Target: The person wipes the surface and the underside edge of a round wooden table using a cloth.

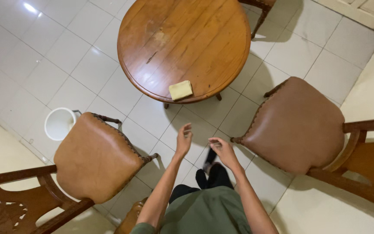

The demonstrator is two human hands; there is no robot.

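Down at six o'clock the person's green top and dark trousers fill the bottom edge, and both bare arms reach forward over the white tiled floor [44, 65]. The left hand [184, 139] hangs in the air with fingers loosely spread and pointing up toward twelve, gripping nothing; the right hand [222, 149], just beside it at about one o'clock from the body, is likewise empty, fingers relaxed and slightly curled, palm down. Neither touches anything, both are held over bare tiles between two seats. At eight o'clock sits a tan leather-cushioned wooden chair [95, 158], angled in toward the middle, and at three o'clock a darker brown leather-cushioned chair [297, 123] does the same, so the pair frame a gap where the person stands. Beyond the left chair, at nine o'clock, a small white bucket [59, 123] rests on the floor, touching the chair's corner as far as can be told. Straight ahead at twelve o'clock stands the round wooden table [182, 43], and right on its near edge lies a folded yellowish cloth [181, 90], the nearest thing to the hands, still well apart from the fingertips. Another chair leg peeks in beyond the table.
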